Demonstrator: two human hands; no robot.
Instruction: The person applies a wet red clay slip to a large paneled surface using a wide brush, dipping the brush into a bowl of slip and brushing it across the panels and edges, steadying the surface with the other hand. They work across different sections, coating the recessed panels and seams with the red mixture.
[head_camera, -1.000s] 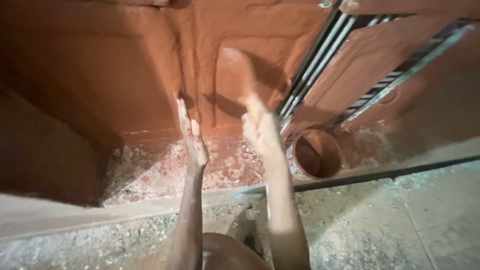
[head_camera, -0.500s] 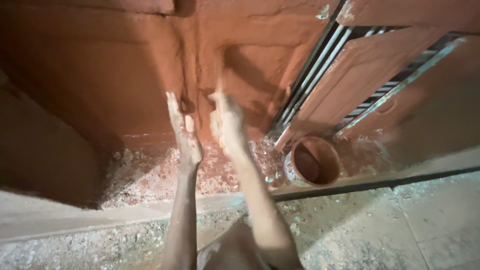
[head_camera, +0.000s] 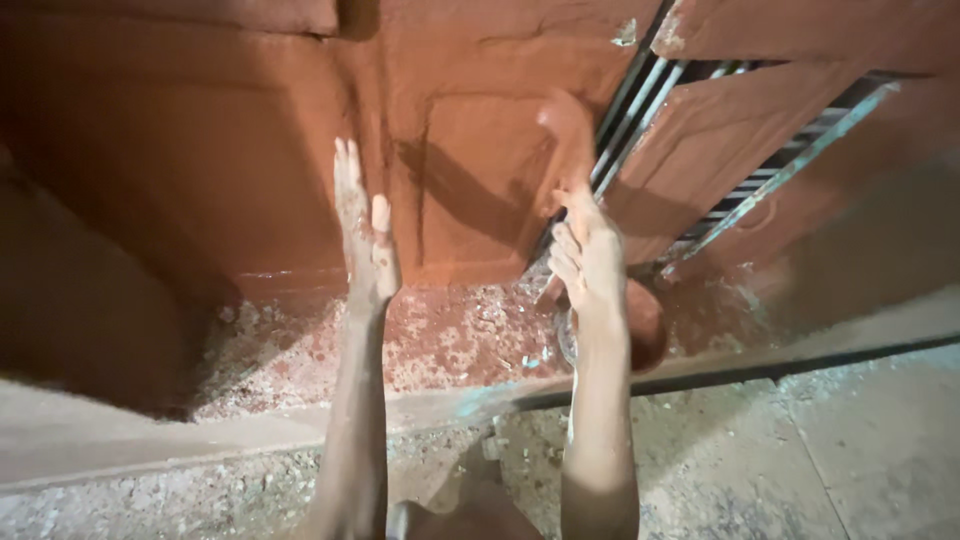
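Left hand: I see my left hand (head_camera: 362, 235) raised flat against the red-brown wall (head_camera: 200, 150), fingers straight and together, palm empty, smeared with pale dust.
Right hand: my right hand (head_camera: 588, 262) is closed around a lump of red clay (head_camera: 568, 130), which sticks up above the fingers just beside the wall face; its edges are blurred.
Change from half a second ago: the two hands were close together near the middle of the wall then; now they are well apart, the left further left and higher, the right off to the right with the clay lifted above it.
Change in view: the bowl sat clear to the right of my arm then; now my right wrist crosses in front of it.
Clay bowl: a round red bowl (head_camera: 645, 330) stands on the ledge at the foot of the wall, mostly hidden behind my right forearm, so I cannot tell what is in it.
Wall: wet-looking, plastered smooth, with a shadow of my hand thrown on it between the two hands.
Grille: metal bars (head_camera: 640, 100) run slantwise to the right of the clay, between two plastered panels.
Ledge: the strip below the wall (head_camera: 450, 330) is strewn with pale crumbs and red splashes.
Floor: grey speckled concrete (head_camera: 850, 450) lies nearest me, edged by a dark line.
In the way: my own forearms cover the ledge's middle and the bowl's left side.
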